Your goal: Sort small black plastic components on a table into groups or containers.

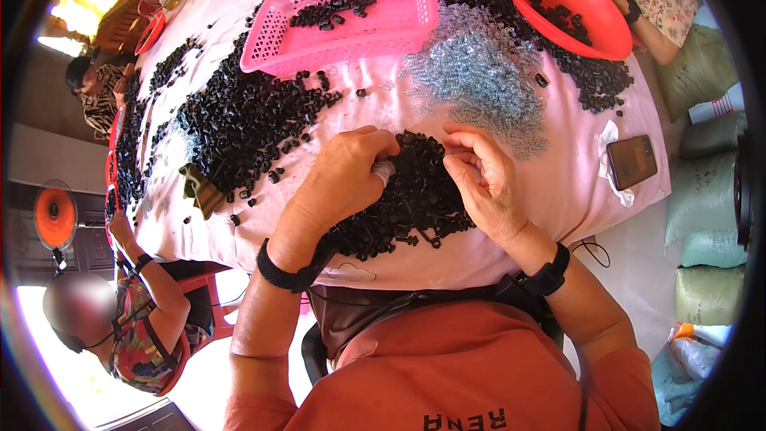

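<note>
My left hand [347, 179] is closed, thumb and fingers drawn together at the edge of a heap of small black plastic parts [415, 199]. What its fingertips hold is too small to make out. A pale grey band or wrap [384, 169] shows at its fingers. Across the heap, my right hand [487, 183] has bent fingers, with the thumb and index tips apart. Nothing can be made out between them. Both hands hover close together over the heap, and each wrist wears a black band.
Beyond my hands lie a pile of clear bluish plastic pieces [487, 72], a pink basket [335, 56] and a red bowl [614, 40], both holding black parts. More black parts [239, 120] spread leftward. A phone [632, 162] lies at right. Other people sit around the table.
</note>
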Demonstrator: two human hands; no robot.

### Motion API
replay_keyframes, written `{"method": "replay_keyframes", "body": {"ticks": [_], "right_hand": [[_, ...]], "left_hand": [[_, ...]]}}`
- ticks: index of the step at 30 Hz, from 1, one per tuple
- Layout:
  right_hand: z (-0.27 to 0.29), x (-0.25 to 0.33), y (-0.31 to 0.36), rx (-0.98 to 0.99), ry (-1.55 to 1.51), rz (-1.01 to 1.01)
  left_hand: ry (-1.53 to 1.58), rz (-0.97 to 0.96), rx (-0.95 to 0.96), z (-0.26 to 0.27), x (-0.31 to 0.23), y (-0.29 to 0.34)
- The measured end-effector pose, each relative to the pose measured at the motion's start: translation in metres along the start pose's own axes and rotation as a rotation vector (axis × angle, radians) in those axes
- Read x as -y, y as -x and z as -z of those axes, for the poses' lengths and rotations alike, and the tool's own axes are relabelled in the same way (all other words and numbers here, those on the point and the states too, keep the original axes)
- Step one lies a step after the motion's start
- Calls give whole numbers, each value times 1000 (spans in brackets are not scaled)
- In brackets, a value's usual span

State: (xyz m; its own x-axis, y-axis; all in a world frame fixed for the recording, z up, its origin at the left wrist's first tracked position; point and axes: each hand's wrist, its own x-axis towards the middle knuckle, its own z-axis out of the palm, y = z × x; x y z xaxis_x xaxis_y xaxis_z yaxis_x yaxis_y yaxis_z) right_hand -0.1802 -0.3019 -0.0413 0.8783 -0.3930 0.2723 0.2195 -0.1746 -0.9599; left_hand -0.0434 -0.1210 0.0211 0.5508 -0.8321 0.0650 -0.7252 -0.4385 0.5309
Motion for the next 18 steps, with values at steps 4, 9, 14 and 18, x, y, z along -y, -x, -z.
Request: {"method": "replay_keyframes", "body": {"ticks": [4,9,14,18], "right_hand": [[0,1,0,-8,-15,-15],[0,2,-1,3,-24,3],[1,1,0,-6,-22,-20],[-1,3,-1,6,-17,-1]], "left_hand": [[165,63,-24,6,2,1],[225,314,-341,22,28,-3],[40,-40,-269,12,11,-8],[-5,-142,-152,-9,1,-18]]}}
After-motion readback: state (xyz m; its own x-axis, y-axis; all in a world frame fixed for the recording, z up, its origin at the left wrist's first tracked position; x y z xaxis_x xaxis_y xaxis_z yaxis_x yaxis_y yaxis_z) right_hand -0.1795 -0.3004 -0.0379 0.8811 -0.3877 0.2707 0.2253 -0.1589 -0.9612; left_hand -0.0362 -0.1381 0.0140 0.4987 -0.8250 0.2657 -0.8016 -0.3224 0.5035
